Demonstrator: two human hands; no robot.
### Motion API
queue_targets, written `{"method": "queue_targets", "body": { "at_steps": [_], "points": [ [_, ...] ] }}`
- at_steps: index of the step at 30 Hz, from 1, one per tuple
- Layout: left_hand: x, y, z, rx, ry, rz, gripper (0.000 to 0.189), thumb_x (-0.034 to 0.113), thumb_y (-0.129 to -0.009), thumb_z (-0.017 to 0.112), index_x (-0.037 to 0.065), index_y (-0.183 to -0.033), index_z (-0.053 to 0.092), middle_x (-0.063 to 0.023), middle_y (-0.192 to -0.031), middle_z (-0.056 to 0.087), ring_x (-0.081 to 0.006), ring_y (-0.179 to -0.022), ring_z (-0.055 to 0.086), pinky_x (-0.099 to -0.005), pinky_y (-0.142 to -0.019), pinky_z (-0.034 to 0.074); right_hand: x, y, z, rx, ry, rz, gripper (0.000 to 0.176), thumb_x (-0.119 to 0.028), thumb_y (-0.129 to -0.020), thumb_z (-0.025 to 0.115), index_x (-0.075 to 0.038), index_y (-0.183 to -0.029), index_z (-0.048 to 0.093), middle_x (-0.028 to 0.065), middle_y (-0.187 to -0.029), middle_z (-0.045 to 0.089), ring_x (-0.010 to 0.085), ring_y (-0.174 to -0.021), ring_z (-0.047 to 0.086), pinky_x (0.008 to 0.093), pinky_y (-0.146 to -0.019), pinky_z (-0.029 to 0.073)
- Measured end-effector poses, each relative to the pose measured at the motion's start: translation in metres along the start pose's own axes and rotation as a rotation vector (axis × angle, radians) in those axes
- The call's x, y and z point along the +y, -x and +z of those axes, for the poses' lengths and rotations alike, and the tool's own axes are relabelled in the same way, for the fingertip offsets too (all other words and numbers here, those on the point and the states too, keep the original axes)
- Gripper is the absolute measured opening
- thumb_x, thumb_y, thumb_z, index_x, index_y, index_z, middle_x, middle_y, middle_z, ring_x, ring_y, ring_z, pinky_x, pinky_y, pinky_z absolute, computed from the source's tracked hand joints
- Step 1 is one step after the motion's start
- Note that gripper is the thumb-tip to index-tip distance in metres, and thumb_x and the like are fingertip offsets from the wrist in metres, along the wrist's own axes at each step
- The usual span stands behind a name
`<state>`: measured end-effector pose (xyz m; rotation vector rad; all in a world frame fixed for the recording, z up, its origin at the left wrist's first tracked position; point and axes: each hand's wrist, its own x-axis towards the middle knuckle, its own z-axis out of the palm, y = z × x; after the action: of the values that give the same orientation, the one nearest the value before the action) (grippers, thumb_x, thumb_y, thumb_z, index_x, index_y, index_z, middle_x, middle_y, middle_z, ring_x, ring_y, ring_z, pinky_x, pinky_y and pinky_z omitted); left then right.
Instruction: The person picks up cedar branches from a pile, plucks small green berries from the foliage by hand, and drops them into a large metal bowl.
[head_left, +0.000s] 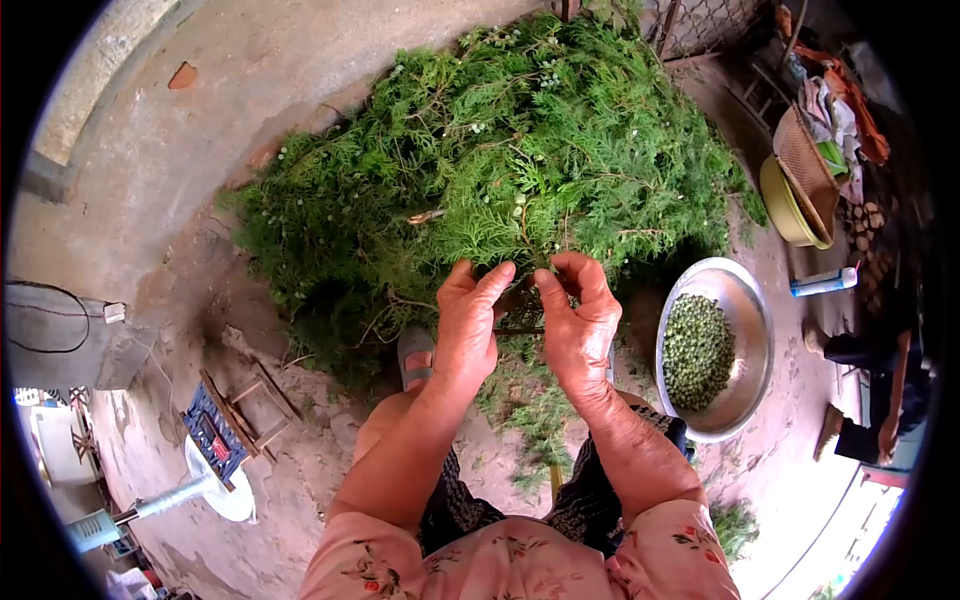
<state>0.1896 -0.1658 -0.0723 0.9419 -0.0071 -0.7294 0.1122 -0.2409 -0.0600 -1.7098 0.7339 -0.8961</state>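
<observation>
A light green evergreen sprig (pixel 485 232) with flat, scaly leaves rises in front of my hands. My left hand (pixel 468 318) pinches its lower part between thumb and fingers. My right hand (pixel 582 318) is closed beside it, thumb against the fingers, at the sprig's right side; the exact grip point is partly hidden. Pale green cones (pixel 519 205) show on the foliage just beyond my fingertips. Behind the sprig lies a large heap of cut evergreen branches (pixel 600 130). To the right of my right hand, a metal basin (pixel 748 370) holds many small green cones (pixel 698 350).
A wooden stool (pixel 240 420) and a white fan (pixel 215 485) are at left. At right are a yellow tub (pixel 785 205), a woven basket (pixel 808 160), a blue-and-white tube (pixel 825 282) and another person (pixel 880 390). Loose green bits (pixel 535 425) lie between my feet.
</observation>
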Motion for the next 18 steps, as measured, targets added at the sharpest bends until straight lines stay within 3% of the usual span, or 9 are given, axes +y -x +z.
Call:
{"method": "queue_targets", "body": {
  "at_steps": [2,6,9,12,17,18],
  "points": [
    [0.004,-0.001,-0.001,0.059,-0.051,-0.025,0.009,0.004,-0.080,0.063,0.005,-0.087,0.057,-0.0020,-0.083,0.062,-0.0083,-0.073,0.057,-0.0221,-0.064,0.045,-0.004,0.001,0.001,-0.002,-0.096,0.015,0.016,-0.001,-0.080,0.061,-0.002,-0.095,0.056,0.0041,-0.075,0.059,0.0097,-0.067,0.054,0.0237,-0.063,0.045],
    [0.015,0.001,0.005,0.113,0.081,-0.107,0.008,0.002,-0.080,0.061,0.006,-0.085,0.056,-0.0027,-0.083,0.062,-0.0096,-0.073,0.057,-0.0224,-0.063,0.044,-0.008,-0.001,-0.001,-0.115,-0.321,0.228,0.020,0.000,-0.081,0.060,-0.001,-0.101,0.056,-0.0002,-0.078,0.058,0.0050,-0.068,0.050,0.0200,-0.064,0.044],
    [0.009,-0.002,-0.004,0.092,-0.004,-0.100,0.014,0.003,-0.083,0.056,0.007,-0.096,0.054,-0.0020,-0.087,0.061,-0.0111,-0.073,0.059,-0.0234,-0.061,0.049,-0.008,-0.002,-0.003,-0.202,-0.453,0.351,0.021,-0.001,-0.080,0.062,0.001,-0.100,0.057,-0.0009,-0.080,0.059,0.0041,-0.069,0.050,0.0190,-0.064,0.043],
    [-0.001,-0.004,-0.007,0.079,0.008,-0.117,0.011,0.003,-0.082,0.055,0.005,-0.093,0.055,-0.0038,-0.084,0.061,-0.0120,-0.071,0.058,-0.0241,-0.057,0.046,-0.002,0.000,-0.002,-0.195,-0.304,0.254,0.017,-0.001,-0.080,0.061,0.001,-0.096,0.059,-0.0006,-0.083,0.059,0.0040,-0.068,0.049,0.0191,-0.062,0.043],
    [-0.003,-0.003,-0.010,0.107,0.062,-0.160,0.009,-0.003,-0.079,0.054,0.002,-0.085,0.058,-0.0050,-0.081,0.061,-0.0145,-0.068,0.057,-0.0271,-0.061,0.045,-0.007,0.002,-0.005,-0.241,-0.069,0.012,0.012,0.000,-0.080,0.060,-0.001,-0.092,0.061,0.0018,-0.073,0.057,0.0061,-0.062,0.049,0.0218,-0.057,0.042],
    [-0.004,-0.004,-0.011,0.101,0.056,-0.172,0.009,-0.005,-0.078,0.053,0.001,-0.084,0.058,-0.0054,-0.081,0.061,-0.0151,-0.068,0.057,-0.0278,-0.063,0.044,-0.010,0.001,-0.004,-0.206,-0.042,-0.047,0.014,0.001,-0.077,0.061,-0.001,-0.091,0.062,0.0058,-0.070,0.056,0.0114,-0.062,0.052,0.0247,-0.058,0.043]
  ]
}}
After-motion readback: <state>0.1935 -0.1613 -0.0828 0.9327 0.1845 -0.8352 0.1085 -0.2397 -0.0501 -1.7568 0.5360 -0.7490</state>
